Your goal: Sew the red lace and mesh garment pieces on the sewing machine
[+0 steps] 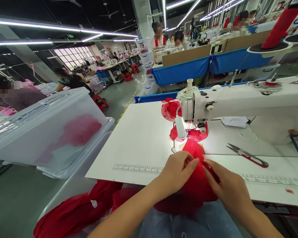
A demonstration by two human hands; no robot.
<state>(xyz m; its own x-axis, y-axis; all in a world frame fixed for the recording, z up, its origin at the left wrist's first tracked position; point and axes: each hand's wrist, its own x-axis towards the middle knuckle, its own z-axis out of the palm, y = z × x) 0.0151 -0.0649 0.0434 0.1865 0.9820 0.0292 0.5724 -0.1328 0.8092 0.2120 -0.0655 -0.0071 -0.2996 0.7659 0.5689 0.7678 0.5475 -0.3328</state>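
Note:
A piece of sheer red fabric [195, 188] hangs over the front edge of the white sewing table [136, 132], and its upper end lies below the needle of the sewing machine [213, 102]. My left hand [177, 170] pinches the fabric's left side between thumb and fingers. On the other side, my right hand [225, 181] grips its edge, fingertips close to the left ones. Small red fabric pieces [172, 110] lie behind and beside the machine's foot. Thread snips [248, 154] with red handles rest to the right of my hands.
Red cloth [74, 211] fills an open bin under the table's left side. Lidded clear plastic boxes [47, 132] stand at the left. A red thread cone [281, 28] is at upper right. Several other people sit at workstations further back. A printed ruler [136, 168] runs along the table.

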